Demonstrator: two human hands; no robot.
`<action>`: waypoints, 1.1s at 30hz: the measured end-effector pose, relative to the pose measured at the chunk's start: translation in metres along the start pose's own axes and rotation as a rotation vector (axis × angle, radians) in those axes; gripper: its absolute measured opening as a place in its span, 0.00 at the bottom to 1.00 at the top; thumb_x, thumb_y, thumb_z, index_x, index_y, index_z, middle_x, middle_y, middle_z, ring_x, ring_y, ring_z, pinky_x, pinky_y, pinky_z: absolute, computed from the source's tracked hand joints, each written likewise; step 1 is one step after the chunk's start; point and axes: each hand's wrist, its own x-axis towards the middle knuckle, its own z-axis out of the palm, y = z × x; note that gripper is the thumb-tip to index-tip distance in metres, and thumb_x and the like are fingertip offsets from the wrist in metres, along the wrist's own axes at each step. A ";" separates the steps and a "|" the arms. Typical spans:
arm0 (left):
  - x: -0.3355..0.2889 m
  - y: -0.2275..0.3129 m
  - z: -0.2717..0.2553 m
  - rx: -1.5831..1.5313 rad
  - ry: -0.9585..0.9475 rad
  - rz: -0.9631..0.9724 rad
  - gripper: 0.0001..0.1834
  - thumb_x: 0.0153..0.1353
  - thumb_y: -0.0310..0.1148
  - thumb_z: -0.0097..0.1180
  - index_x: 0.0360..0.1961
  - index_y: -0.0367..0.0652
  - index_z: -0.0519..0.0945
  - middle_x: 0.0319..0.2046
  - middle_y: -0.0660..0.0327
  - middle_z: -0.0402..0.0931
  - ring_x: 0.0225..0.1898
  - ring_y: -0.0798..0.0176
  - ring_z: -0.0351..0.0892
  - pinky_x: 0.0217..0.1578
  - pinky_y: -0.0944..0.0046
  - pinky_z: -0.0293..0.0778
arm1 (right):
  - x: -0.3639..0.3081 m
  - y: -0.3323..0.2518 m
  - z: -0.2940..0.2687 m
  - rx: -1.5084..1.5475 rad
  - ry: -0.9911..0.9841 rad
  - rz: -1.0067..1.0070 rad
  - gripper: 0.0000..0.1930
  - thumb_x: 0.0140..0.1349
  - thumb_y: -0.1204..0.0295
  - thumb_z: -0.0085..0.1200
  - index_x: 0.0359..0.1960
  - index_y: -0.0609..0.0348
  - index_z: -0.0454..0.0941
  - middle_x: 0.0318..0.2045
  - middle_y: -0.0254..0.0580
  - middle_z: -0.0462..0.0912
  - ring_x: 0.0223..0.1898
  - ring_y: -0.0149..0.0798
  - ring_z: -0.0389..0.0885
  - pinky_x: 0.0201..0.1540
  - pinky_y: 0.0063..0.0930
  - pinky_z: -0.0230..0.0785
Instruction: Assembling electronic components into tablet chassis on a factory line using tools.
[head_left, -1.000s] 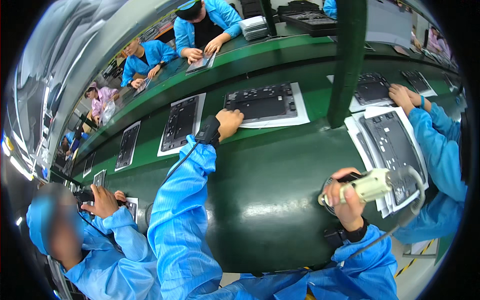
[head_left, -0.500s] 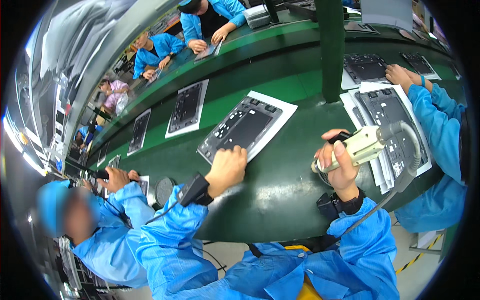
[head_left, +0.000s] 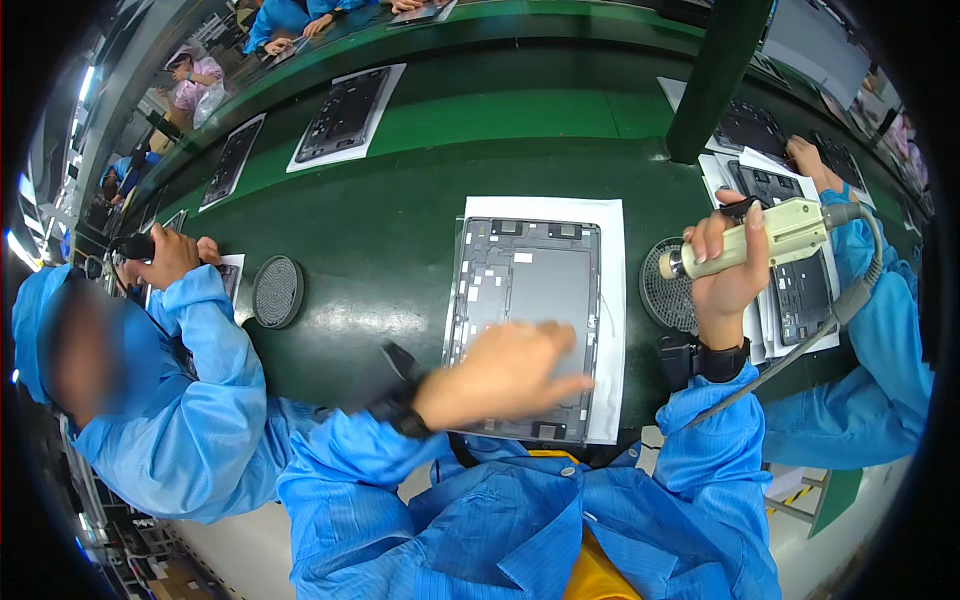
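In front of me a dark grey tablet housing lies on a sheet of white paper, its inner side with white patches facing up. My left hand is over its lower half, blurred by motion. The thumb and fingers look spread, and nothing shows in them; whether they touch the housing I cannot tell. Raised at the right, my right hand is wrapped round a cream electric screwdriver with a grey cable. Its tip points left, above a round perforated dish.
Another round dish stands left, near a co-worker's hands. Stacked housings on paper lie right, by another person's arm. A green post rises at the back right. More housings lie along the green bench.
The tablet housing and its paper have come nearer and turned straight before me. My left hand has left its near edge and moved over it. The screwdriver stays in my right hand.
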 end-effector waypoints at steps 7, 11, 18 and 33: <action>0.049 -0.119 -0.049 0.008 0.284 0.055 0.16 0.43 0.31 0.62 0.34 0.39 0.76 0.37 0.56 0.70 0.43 0.53 0.66 0.45 0.61 0.63 | 0.009 -0.014 -0.028 -0.105 0.089 -0.064 0.18 0.62 0.61 0.40 0.37 0.68 0.70 0.10 0.30 0.62 0.14 0.27 0.62 0.28 0.24 0.63; 0.045 -0.136 -0.028 -0.042 0.360 0.079 0.16 0.42 0.28 0.63 0.35 0.40 0.76 0.36 0.57 0.69 0.43 0.55 0.67 0.45 0.62 0.64 | 0.012 -0.005 -0.030 -0.114 0.084 -0.080 0.19 0.60 0.62 0.43 0.38 0.71 0.71 0.11 0.32 0.64 0.15 0.27 0.65 0.27 0.24 0.67; 0.052 -0.134 -0.028 -0.244 0.262 -0.019 0.13 0.40 0.26 0.63 0.30 0.36 0.78 0.28 0.59 0.70 0.34 0.58 0.68 0.35 0.65 0.65 | 0.025 0.015 -0.013 -0.247 0.211 -0.111 0.16 0.56 0.66 0.50 0.31 0.74 0.73 0.09 0.34 0.65 0.12 0.26 0.65 0.21 0.22 0.68; 0.051 -0.130 -0.024 -0.243 0.246 0.011 0.13 0.39 0.24 0.62 0.30 0.36 0.78 0.25 0.59 0.69 0.31 0.60 0.66 0.32 0.66 0.63 | 0.031 0.031 -0.012 -0.416 0.205 -0.101 0.20 0.59 0.60 0.44 0.35 0.72 0.70 0.09 0.34 0.64 0.12 0.28 0.64 0.25 0.26 0.66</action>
